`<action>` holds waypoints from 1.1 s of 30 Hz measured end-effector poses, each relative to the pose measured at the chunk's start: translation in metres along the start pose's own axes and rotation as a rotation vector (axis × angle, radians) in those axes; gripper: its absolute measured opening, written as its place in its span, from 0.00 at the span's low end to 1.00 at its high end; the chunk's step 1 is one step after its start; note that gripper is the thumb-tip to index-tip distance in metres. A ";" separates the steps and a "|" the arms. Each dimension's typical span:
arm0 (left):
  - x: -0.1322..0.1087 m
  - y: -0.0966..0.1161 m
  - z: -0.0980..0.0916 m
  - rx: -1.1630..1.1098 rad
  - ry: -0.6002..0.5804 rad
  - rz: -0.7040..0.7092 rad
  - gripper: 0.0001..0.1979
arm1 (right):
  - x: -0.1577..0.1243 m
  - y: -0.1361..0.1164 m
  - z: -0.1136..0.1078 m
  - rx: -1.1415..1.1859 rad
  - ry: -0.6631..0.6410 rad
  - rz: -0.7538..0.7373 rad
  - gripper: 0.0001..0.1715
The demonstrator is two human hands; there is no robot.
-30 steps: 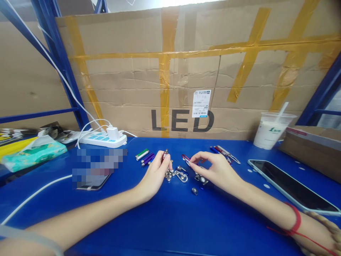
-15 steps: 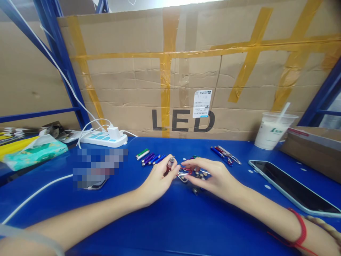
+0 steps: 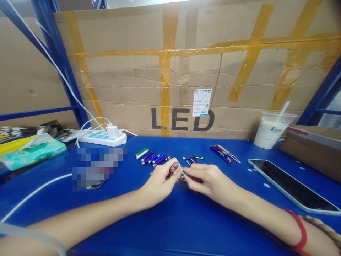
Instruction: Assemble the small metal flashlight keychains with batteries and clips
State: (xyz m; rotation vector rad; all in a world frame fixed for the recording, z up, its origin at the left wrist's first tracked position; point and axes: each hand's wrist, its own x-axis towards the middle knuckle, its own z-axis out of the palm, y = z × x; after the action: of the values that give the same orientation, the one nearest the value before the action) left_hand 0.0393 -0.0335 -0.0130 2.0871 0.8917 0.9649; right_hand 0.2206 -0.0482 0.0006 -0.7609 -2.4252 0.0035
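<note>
So, my left hand held a red tube

My grip was closed around it, silver end up. My right hand, just beside, pinched a small red clip; whether clip and tube touched, I couldn't tell. On the worktop, just beyond my left hand, lay a row of coloured tubes; beyond my right hand lay a green clip.

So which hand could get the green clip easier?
Probably the right hand: it's nearer the green clip, though it looks busy too. The left hand is farther away, holding a red tube.
</note>
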 end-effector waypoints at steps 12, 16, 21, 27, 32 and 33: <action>-0.003 0.011 -0.002 0.065 -0.118 -0.079 0.11 | 0.001 0.000 -0.007 -0.018 0.412 0.069 0.10; -0.003 0.009 -0.001 0.113 -0.123 -0.014 0.10 | 0.001 -0.003 -0.004 -0.015 0.380 0.030 0.09; -0.001 0.007 0.000 0.089 -0.084 -0.013 0.10 | 0.000 -0.003 -0.003 -0.061 0.353 0.011 0.11; 0.000 0.007 0.000 0.057 -0.060 -0.024 0.10 | 0.001 -0.002 -0.004 -0.079 0.328 0.017 0.14; 0.001 0.004 -0.001 0.024 0.003 -0.054 0.12 | 0.001 0.004 -0.004 -0.051 0.312 0.004 0.14; 0.002 0.003 -0.001 0.018 0.012 -0.060 0.13 | 0.001 0.005 -0.004 -0.035 0.302 0.003 0.13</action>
State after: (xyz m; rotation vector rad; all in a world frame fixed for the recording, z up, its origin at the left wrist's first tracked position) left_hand 0.0400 -0.0335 -0.0090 2.0598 0.9670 0.9425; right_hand 0.2246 -0.0445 0.0031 -0.7244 -2.1423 -0.1428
